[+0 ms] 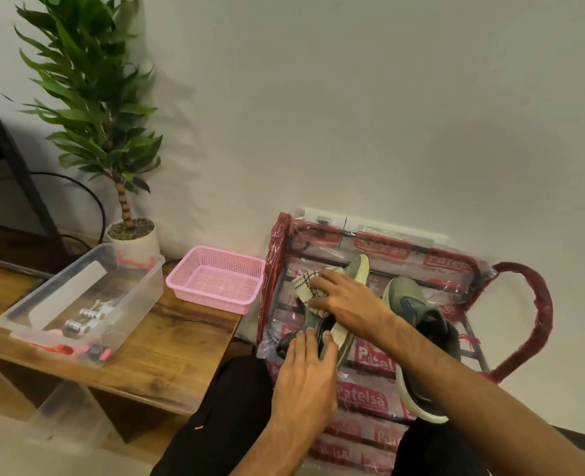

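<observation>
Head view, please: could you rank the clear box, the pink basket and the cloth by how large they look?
1. clear box
2. pink basket
3. cloth, though the right hand covers part of it

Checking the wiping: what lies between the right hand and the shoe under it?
A patterned cloth, pressed by the right hand onto the shoe; head view.
</observation>
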`<action>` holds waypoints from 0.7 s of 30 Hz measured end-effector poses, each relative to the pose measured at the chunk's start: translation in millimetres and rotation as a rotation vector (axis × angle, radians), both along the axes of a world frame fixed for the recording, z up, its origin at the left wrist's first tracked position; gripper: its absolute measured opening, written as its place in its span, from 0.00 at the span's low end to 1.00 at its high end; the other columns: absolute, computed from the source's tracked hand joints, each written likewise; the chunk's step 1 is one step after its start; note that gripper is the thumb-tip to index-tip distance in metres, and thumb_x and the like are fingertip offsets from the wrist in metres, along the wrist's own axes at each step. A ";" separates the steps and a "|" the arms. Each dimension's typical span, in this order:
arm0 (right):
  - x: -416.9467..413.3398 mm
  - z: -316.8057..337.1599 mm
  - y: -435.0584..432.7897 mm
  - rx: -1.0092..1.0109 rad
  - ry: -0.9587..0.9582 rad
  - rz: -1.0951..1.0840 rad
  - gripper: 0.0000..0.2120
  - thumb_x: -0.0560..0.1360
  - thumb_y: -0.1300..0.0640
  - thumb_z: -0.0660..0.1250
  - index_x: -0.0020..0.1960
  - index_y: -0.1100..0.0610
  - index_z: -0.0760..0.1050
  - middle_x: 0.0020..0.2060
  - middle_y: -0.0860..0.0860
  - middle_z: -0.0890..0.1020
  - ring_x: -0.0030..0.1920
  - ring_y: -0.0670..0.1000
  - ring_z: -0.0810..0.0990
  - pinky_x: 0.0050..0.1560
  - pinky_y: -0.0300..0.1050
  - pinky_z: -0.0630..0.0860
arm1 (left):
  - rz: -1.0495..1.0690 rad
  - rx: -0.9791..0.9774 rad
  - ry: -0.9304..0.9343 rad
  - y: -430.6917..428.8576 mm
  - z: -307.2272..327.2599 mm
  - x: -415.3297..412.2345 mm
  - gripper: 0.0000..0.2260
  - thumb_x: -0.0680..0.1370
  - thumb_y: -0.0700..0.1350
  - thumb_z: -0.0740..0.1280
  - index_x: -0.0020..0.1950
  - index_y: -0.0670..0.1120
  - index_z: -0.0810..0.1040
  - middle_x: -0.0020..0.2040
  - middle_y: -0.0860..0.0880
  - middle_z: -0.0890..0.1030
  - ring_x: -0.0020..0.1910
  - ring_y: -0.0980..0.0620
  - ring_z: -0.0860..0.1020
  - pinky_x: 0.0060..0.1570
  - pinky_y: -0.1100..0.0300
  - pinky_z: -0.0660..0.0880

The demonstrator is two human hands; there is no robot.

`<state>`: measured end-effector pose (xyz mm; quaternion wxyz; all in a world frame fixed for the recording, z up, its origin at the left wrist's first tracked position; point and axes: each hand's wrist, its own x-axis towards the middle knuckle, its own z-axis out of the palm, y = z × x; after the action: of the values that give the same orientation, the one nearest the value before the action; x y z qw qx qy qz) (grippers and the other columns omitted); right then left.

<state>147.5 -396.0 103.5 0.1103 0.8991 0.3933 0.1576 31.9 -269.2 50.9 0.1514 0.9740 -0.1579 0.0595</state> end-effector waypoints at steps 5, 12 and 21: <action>-17.0 -1.2 0.3 -0.020 0.077 0.143 0.10 0.72 0.58 0.72 0.53 0.51 0.82 0.60 0.52 0.76 0.63 0.53 0.71 0.60 0.47 0.74 | -0.018 0.077 -0.020 0.6 -6.7 2.8 0.34 0.65 0.54 0.78 0.66 0.43 0.72 0.60 0.36 0.79 0.59 0.40 0.79 0.60 0.50 0.73; -18.2 6.4 -14.1 0.015 0.016 -0.004 0.12 0.72 0.58 0.72 0.55 0.52 0.82 0.61 0.52 0.76 0.65 0.54 0.71 0.62 0.52 0.74 | -0.023 0.167 -0.066 -0.8 -7.8 7.4 0.32 0.61 0.54 0.80 0.60 0.42 0.78 0.53 0.37 0.82 0.52 0.41 0.82 0.53 0.50 0.78; -23.1 9.9 -16.0 0.035 0.040 -0.051 0.11 0.72 0.56 0.73 0.55 0.51 0.82 0.60 0.52 0.76 0.64 0.54 0.71 0.61 0.52 0.75 | -0.039 0.191 -0.108 -0.2 -7.9 8.8 0.32 0.58 0.54 0.81 0.57 0.41 0.80 0.49 0.37 0.83 0.47 0.41 0.83 0.48 0.50 0.80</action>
<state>124.4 -412.0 113.4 0.0905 0.9137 0.3694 0.1434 40.7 -269.4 43.0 0.0501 0.9761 -0.1897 0.0935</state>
